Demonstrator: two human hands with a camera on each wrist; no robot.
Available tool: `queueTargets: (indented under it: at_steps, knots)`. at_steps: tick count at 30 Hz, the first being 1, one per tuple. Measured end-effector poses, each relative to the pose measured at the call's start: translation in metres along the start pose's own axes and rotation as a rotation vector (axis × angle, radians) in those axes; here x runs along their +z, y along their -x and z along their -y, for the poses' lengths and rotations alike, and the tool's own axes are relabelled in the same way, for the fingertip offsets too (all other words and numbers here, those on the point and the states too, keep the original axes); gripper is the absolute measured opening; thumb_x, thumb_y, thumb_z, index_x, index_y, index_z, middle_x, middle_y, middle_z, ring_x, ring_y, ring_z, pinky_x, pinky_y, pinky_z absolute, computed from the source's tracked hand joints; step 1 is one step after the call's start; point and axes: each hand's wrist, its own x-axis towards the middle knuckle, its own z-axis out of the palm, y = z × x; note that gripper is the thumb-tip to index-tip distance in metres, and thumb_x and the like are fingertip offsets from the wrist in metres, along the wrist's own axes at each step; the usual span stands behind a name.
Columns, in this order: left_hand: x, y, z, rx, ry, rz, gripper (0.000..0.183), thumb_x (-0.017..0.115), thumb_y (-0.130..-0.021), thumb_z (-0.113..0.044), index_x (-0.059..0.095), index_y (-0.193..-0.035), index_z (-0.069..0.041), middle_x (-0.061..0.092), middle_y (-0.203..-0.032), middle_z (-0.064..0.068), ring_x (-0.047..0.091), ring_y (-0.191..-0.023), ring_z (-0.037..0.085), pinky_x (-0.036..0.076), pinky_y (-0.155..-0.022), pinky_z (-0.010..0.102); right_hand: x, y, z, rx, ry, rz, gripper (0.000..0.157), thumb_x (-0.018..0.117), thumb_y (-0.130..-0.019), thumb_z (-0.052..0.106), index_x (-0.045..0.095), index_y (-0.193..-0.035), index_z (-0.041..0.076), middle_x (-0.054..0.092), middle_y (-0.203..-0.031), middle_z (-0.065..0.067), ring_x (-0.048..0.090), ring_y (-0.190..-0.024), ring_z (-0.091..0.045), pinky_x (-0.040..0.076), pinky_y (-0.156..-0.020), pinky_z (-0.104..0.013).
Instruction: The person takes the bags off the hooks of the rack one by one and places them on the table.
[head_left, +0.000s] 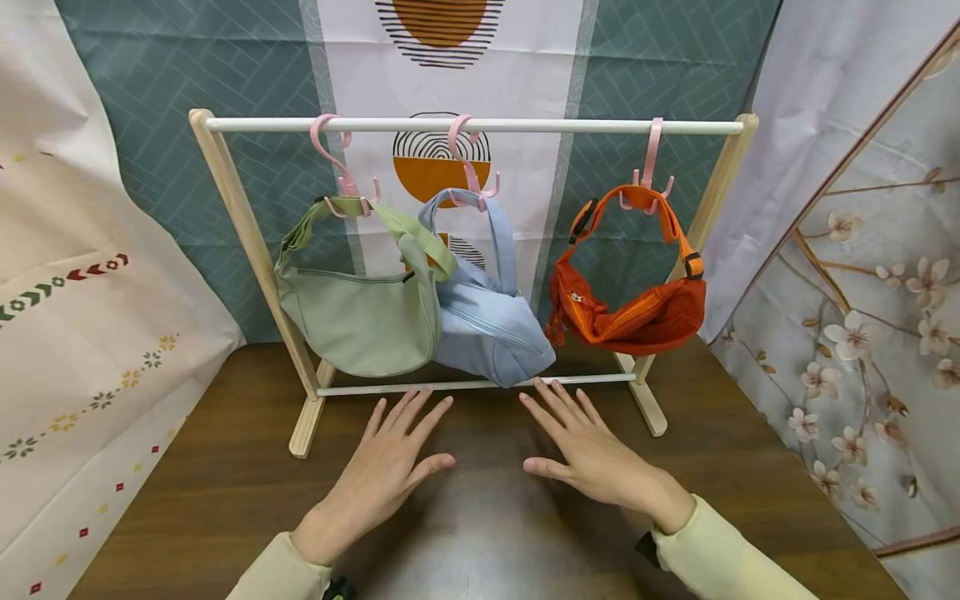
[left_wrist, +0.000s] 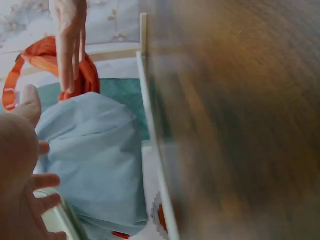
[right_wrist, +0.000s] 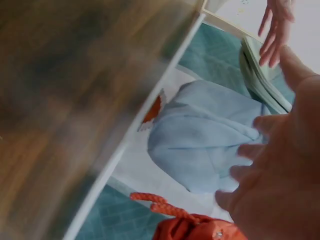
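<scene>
Both hands hover above the wooden table, palms down, fingers spread, holding nothing. My left hand (head_left: 382, 475) is in front of the sage green bag (head_left: 360, 321). To the right, my right hand (head_left: 588, 458) reaches toward the space below the light blue bag (head_left: 491, 329) and the orange-red bag (head_left: 630, 308). Each bag hangs by its strap from a pink hook (head_left: 651, 162) on the rack's white top rail (head_left: 540, 127). The blue bag hangs tilted and partly behind the green one. In the left wrist view, the blue bag (left_wrist: 95, 160) fills the middle, beyond the left fingers.
The rack has light wooden side posts (head_left: 251, 242) with feet on the brown table (head_left: 480, 533), plus a white lower bar (head_left: 592, 379). A patterned green and white cloth (head_left: 247, 50) hangs behind. Floral curtains (head_left: 862, 350) stand at the right, and a cream cloth (head_left: 90, 275) at the left.
</scene>
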Motion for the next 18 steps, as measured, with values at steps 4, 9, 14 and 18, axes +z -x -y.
queueTargets:
  at_steps: [4, 9, 14, 18]
  knots:
    - [-0.014, -0.006, -0.003, 0.073, -0.006, -0.086, 0.071, 0.048, -0.103, -0.062, 0.037, -0.163, -0.024, 0.034, -0.167, 0.008, 0.028, -0.155, 0.030, 0.019, -0.122, 0.062, -0.013, -0.002, 0.004, -0.076, -0.060, -0.043, 0.086, 0.062, -0.102, 0.051, 0.017, -0.169, 0.022, 0.000, -0.175, 0.000, 0.004, -0.160, -0.036, 0.004, -0.125, -0.061]
    - [-0.029, -0.014, -0.004, 0.105, -0.007, -0.134, 0.069, 0.046, -0.104, -0.061, 0.037, -0.163, -0.027, 0.031, -0.169, 0.003, 0.028, -0.156, 0.028, 0.020, -0.122, 0.061, -0.027, -0.006, 0.007, -0.135, -0.106, -0.086, 0.086, 0.064, -0.102, 0.046, 0.014, -0.169, 0.024, 0.000, -0.175, 0.001, 0.004, -0.160, -0.039, 0.002, -0.126, -0.056]
    - [-0.034, -0.020, 0.000, 0.121, -0.001, -0.152, 0.068, 0.042, -0.106, -0.062, 0.037, -0.163, -0.026, 0.034, -0.167, 0.004, 0.031, -0.154, 0.030, 0.019, -0.123, 0.059, -0.033, -0.009, 0.004, -0.143, -0.133, -0.086, 0.085, 0.064, -0.103, 0.043, 0.015, -0.169, 0.023, 0.003, -0.175, -0.001, 0.004, -0.160, -0.038, 0.002, -0.127, -0.052]
    - [-0.036, -0.024, 0.003, 0.135, 0.001, -0.182, 0.069, 0.035, -0.106, -0.064, 0.037, -0.163, -0.026, 0.036, -0.166, 0.005, 0.030, -0.155, 0.029, 0.018, -0.124, 0.058, -0.040, -0.012, 0.003, -0.145, -0.166, -0.084, 0.087, 0.067, -0.102, 0.040, 0.014, -0.169, 0.024, 0.004, -0.175, -0.004, 0.003, -0.160, -0.037, 0.004, -0.127, -0.053]
